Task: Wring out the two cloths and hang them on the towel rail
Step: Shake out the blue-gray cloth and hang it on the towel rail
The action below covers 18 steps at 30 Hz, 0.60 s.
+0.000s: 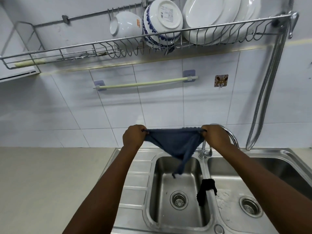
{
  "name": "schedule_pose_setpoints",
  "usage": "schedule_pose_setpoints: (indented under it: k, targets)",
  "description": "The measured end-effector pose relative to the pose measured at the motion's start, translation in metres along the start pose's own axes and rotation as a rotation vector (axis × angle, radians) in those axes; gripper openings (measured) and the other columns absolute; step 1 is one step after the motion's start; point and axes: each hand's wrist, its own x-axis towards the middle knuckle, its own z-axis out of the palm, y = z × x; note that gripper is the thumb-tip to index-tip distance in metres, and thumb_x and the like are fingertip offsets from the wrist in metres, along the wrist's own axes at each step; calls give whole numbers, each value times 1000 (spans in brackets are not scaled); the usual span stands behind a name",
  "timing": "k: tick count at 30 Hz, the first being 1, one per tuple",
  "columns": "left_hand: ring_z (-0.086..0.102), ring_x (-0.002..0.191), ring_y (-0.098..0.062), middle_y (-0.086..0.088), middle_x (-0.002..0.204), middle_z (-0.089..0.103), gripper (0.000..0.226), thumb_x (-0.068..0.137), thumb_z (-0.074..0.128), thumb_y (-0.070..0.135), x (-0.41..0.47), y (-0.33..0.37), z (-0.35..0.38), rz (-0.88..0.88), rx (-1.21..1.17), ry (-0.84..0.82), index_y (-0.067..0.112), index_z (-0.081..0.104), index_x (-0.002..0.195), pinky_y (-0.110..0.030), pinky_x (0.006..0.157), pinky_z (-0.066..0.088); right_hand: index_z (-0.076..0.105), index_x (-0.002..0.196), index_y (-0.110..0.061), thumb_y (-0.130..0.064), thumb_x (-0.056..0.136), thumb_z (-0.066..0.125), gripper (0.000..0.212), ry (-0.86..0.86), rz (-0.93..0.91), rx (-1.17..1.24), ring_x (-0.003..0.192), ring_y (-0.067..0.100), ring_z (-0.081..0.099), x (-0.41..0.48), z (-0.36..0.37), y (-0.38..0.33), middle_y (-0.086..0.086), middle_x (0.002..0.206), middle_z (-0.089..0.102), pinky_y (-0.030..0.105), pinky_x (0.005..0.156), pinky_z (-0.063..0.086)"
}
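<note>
Steel double sink (pixel 135 168) set in pale counter (pixel 50 183); black cloth (pixel 206 190) draped over its divider.

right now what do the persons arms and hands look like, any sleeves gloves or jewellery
Both forearms are bare right down to the bottom edge of the picture: no sleeves show. The left hand and right hand wear no gloves, and no watch, bracelet or ring is visible. The fingers are mostly curled away from the camera, so nails cannot be judged.

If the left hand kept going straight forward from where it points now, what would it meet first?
Probably the tiled wall, below the towel rail. The left hand, gripping the blue cloth, has nothing visible before it; depth is unclear.
</note>
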Motion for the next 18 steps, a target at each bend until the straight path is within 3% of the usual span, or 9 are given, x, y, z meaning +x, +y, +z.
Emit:
schedule_pose_setpoints:
  k: [4,8,12,14,16,18]
  targets:
    - [62,67,-17,4,74,69,18,90,52,23,-5,8,-13,22,-161,244,25,69,84,-24,56,43,59,82,-19,-17,87,52,10,270,-86,112,60,30,52,-3,-10,-4,4,63,56,32,52,43]
    - [63,67,-15,5,75,70,19,88,54,19,2,9,-31,125,-167,287,26,71,85,-20,54,42,63,81,-22,-17,86,48,16,176,-99,93,66,29,59,7,-29,-11,7,72,65,32,56,46]
    - [58,71,-8,11,79,65,20,89,54,12,-4,11,-41,236,-204,467,23,70,92,-7,59,36,62,87,-20,-13,86,50,14,404,-147,209,63,27,54,4,-40,-23,3,68,62,35,57,48]
    - [61,72,-11,9,80,68,17,88,55,17,-3,3,-32,225,-107,324,25,69,88,-16,59,39,61,80,-23,-17,87,50,14,303,-143,158,64,28,56,6,-35,-19,3,68,61,35,58,48]
    - [65,74,-19,2,79,70,15,87,56,21,-5,-13,-16,144,51,61,25,70,83,-23,60,43,57,65,-26,-22,86,52,22,40,-101,40,68,28,60,5,-23,-12,2,68,62,35,59,48]
    - [65,74,-21,1,79,70,16,87,54,24,-9,-28,-8,98,94,9,27,69,82,-26,61,47,56,63,-26,-23,86,54,24,-56,-86,22,64,24,60,1,-14,-7,-1,65,61,34,59,48]
